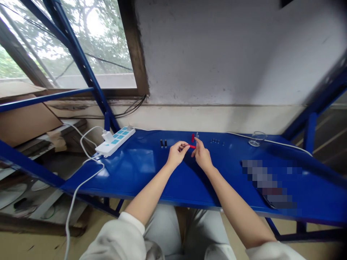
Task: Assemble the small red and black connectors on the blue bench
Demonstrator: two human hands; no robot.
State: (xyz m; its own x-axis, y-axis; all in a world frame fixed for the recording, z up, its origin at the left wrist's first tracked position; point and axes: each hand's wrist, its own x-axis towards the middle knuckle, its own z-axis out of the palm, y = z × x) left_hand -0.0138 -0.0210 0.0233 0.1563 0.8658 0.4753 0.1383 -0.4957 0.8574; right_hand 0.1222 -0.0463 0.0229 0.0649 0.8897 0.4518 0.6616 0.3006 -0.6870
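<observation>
Head view showed our left hand [176, 154] with its grip pinched on a red tube [192, 146]. The tube lay between our hands, its long axis roughly left to right, its right end at our right hand [202, 156]; whether that grip held it too, we could not tell. Beneath us spread the blue tabletop [184, 187]; beyond our hands stood another red piece [193, 138], with two black cylinders [162, 143] leftward. Behind rose a pale wall [217, 54], a window [97, 43] to its left.

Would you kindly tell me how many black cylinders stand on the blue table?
2: the left cylinder and, beside it, the right cylinder, both left of the left hand. Any behind that hand would be hidden.
</observation>
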